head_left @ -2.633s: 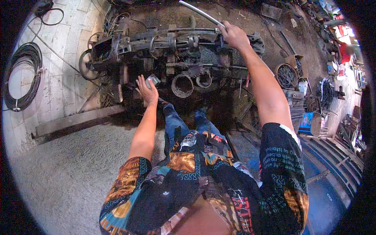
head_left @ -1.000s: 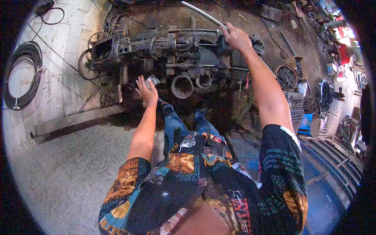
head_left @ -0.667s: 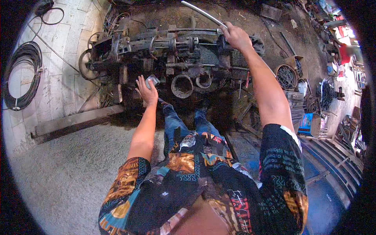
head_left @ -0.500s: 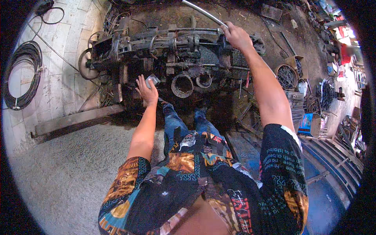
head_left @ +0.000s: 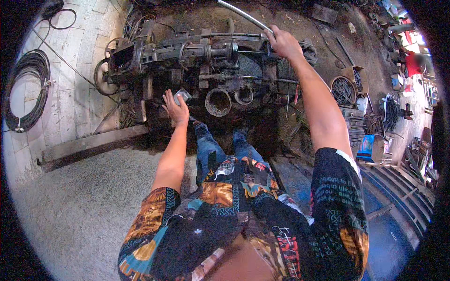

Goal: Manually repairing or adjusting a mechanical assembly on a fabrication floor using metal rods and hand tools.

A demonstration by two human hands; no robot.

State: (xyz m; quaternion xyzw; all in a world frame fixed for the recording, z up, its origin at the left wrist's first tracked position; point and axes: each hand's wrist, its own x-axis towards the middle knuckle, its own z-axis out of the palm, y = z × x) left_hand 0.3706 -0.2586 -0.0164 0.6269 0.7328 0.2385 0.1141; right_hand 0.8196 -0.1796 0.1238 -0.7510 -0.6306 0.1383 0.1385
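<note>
In front of me stands a long, dark, greasy machine (head_left: 164, 54) with rods, a side wheel and round openings. My right hand (head_left: 285, 43) is wrapped round the lower end of a bare metal bar (head_left: 243, 16), which slants up and left over the machine's right part. On the near left side, my left hand (head_left: 177, 110) is stretched out with fingers extended, against a small shiny squarish metal-looking piece (head_left: 183, 96). Whether the palm presses on it is hard to tell. Below the machine's middle, a round pipe-like opening (head_left: 218, 102) faces me.
A black cable coil (head_left: 28, 89) lies at the left. A beam (head_left: 93, 143) crosses the floor below the machine. On the right are a basket of wire (head_left: 343, 91), a blue box (head_left: 370, 147) and a blue metal frame (head_left: 389, 201). A person in red (head_left: 414, 63) is at the far right.
Parts along the middle of the machine have shifted slightly, showing more of a rod. The person in red has moved a little. Both my hands stay where they were.
</note>
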